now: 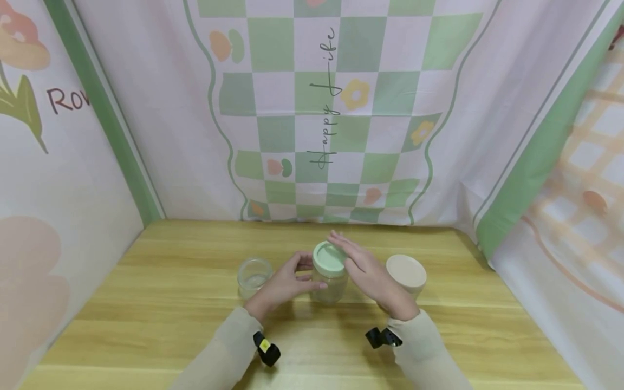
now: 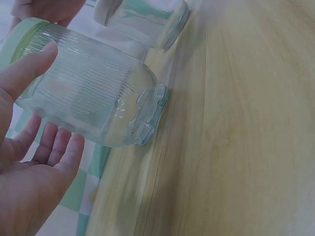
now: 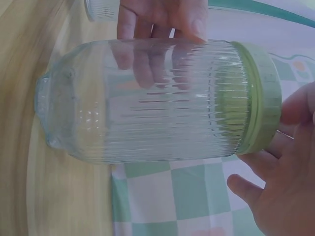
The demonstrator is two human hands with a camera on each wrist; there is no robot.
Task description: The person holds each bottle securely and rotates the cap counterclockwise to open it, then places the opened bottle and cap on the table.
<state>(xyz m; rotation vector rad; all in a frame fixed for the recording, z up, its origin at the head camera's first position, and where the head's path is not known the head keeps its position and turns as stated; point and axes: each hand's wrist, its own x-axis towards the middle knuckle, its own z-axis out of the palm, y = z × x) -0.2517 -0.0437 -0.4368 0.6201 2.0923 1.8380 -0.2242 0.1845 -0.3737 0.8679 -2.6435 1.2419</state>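
A clear ribbed glass jar [image 1: 331, 292] stands upright on the wooden table, topped by a pale green lid [image 1: 329, 259]. My left hand [image 1: 287, 277] holds the jar from the left, thumb on the near side and fingers toward the far side. In the left wrist view the thumb lies over the ribbed glass [image 2: 83, 73] below the lid. From the right, my right hand [image 1: 372, 273] slants over the lid's edge with its fingers extended. The right wrist view shows its fingertips right at the green rim [image 3: 266, 98], partly hidden behind it.
Left of my left hand stands an open, lidless glass jar [image 1: 254, 279]. A jar with a cream lid [image 1: 407, 271] stands close to my right wrist, partly covered by the arm. Behind the wooden table [image 1: 195, 314] hangs a checked cloth [image 1: 331, 135]; printed cloths flank both sides.
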